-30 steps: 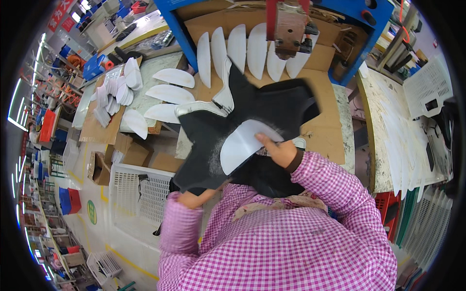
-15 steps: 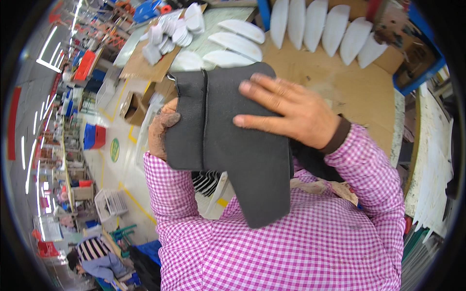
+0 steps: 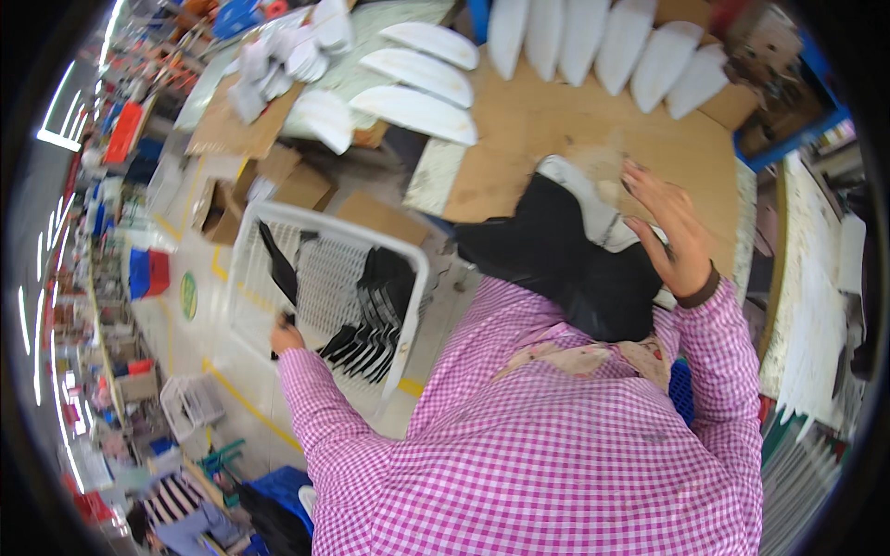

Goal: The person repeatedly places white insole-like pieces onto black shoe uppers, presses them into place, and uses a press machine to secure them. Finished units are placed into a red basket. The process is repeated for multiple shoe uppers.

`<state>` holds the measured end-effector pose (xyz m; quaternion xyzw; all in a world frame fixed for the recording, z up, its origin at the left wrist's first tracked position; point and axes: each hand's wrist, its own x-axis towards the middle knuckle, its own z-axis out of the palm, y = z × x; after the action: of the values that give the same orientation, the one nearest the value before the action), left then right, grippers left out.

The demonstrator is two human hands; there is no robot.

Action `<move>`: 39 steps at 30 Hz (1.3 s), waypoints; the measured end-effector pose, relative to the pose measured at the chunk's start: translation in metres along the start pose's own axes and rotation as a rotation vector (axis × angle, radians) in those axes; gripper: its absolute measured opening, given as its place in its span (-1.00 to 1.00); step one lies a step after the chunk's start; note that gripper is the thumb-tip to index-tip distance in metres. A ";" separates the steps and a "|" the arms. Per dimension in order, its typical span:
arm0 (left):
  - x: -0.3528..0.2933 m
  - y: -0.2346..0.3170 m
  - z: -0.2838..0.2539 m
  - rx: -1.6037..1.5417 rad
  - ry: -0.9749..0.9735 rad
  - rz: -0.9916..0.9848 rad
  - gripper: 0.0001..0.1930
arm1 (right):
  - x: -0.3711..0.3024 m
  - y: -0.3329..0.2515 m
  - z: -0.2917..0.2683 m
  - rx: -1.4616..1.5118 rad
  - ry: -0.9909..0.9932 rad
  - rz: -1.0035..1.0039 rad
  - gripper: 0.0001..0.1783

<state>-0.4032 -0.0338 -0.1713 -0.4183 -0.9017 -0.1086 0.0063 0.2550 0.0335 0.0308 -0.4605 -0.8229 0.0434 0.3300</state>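
My left hand (image 3: 291,337) is stretched out low at the left, by the near-left side of a white plastic basket (image 3: 419,287). Its curled fingers are at the end of a dark boot-shaped leather piece (image 3: 281,269), seen nearly edge-on in the basket; the grip itself is small and partly hidden. Several black pieces (image 3: 357,352) stand in a row inside the basket. My right hand (image 3: 669,227), fingers spread, hovers at the table's near edge. Beneath it, black material (image 3: 575,259) with a white piece (image 3: 579,185) along its far side lies over my lap.
White rounded pieces (image 3: 612,46) lean in a row at the back of the cardboard-covered table (image 3: 519,120). More white pieces (image 3: 417,74) lie to the left. Cardboard boxes (image 3: 297,181) are behind the basket. At lower left, a person in a striped top (image 3: 176,500) bends over.
The dark boot-shaped piece has gone from in front of me down left to the basket with my left hand. My right hand has come off it and moved right. My view has shifted.
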 end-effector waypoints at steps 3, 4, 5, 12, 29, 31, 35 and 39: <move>-0.037 -0.003 0.089 0.108 -0.588 0.128 -0.70 | -0.012 0.027 0.012 0.097 -0.004 0.158 -0.51; -0.040 0.000 0.104 0.175 -0.622 0.154 -0.70 | -0.016 0.034 0.017 0.068 -0.053 0.175 -0.49; -0.040 -0.003 0.108 -0.054 -0.713 0.150 -0.70 | -0.019 0.039 0.027 0.085 -0.104 0.177 -0.43; -0.003 0.060 0.031 -0.027 -0.710 0.018 -0.46 | -0.031 0.029 0.062 -0.035 -0.262 0.333 -0.43; -0.215 0.415 -0.103 -1.628 -2.035 0.125 -0.40 | 0.000 0.038 -0.069 0.606 0.038 0.390 -0.39; -0.229 0.428 -0.109 -1.805 -1.979 -0.299 -0.44 | -0.002 0.051 -0.062 0.665 0.012 0.466 -0.35; -0.225 0.442 -0.111 -1.860 -1.667 -0.195 -0.53 | -0.019 0.074 -0.047 0.432 0.021 0.282 -0.13; -0.200 0.448 -0.107 -2.019 -1.528 -0.273 -0.63 | -0.062 0.093 -0.044 0.796 0.268 0.514 -0.06</move>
<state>0.0570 0.0747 -0.0020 -0.0972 -0.2282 -0.4761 -0.8437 0.3704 0.0274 -0.0008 -0.4884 -0.5525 0.3746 0.5621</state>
